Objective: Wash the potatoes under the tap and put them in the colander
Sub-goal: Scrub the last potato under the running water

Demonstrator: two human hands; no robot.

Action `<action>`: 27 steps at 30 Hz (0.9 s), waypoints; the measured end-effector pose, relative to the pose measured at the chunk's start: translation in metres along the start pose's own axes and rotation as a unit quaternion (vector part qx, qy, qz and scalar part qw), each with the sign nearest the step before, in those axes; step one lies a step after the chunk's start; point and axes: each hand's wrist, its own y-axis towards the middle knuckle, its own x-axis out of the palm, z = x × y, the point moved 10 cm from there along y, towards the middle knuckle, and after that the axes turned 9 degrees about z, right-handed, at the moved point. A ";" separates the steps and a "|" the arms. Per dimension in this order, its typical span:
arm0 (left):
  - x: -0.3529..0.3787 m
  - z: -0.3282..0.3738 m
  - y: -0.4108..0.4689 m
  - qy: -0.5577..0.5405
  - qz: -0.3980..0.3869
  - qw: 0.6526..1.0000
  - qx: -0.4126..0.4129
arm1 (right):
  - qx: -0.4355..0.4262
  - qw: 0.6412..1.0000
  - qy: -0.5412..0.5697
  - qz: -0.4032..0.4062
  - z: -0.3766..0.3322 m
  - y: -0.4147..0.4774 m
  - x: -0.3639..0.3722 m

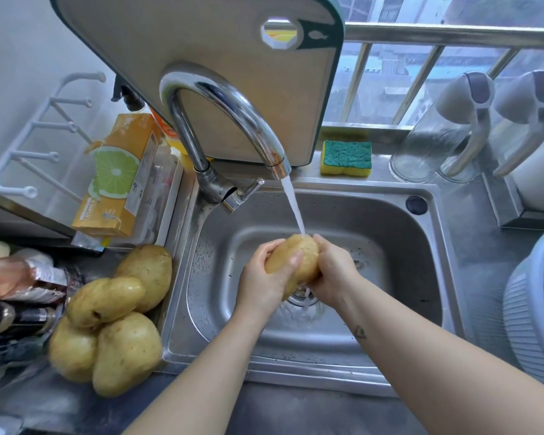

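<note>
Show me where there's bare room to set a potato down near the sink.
Bare: the sink floor either side of the left hand and right hand holding the potato; the steel strip between sink and colander; the dark counter in front. Crowded: at left, four potatoes beside bottles; behind, sponge and jars.

Both bare forearms point(201, 356) reach forward and converge, the left hand point(259, 277) cupping the potato point(307, 251) from its left with the thumb laid across the front, the right hand point(335, 270) curled round its right side, back of the hand facing up.
</note>
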 end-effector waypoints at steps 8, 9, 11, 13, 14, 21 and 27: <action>-0.012 0.034 0.005 0.102 0.056 0.989 0.094 | 0.029 0.990 -0.092 -0.100 0.017 -0.006 0.006; -0.009 0.039 0.004 0.128 0.053 0.982 0.130 | 0.025 0.989 -0.100 -0.105 0.016 -0.006 0.006; -0.004 0.047 0.000 0.157 0.041 0.967 0.196 | 0.009 0.986 -0.125 -0.113 0.012 -0.008 0.005; 0.000 0.048 0.000 0.167 0.027 0.959 0.227 | -0.012 0.976 -0.174 -0.128 0.008 -0.010 0.002; 0.002 0.049 -0.001 0.171 0.019 0.956 0.239 | -0.022 0.969 -0.201 -0.139 0.006 -0.011 0.001; -0.013 0.029 0.012 0.044 0.155 0.986 0.052 | -0.179 0.963 -0.164 -0.119 -0.028 -0.019 0.004; 0.031 -0.036 -0.007 -0.312 0.151 0.849 -0.398 | -0.247 0.961 -0.077 -0.097 -0.034 -0.023 -0.001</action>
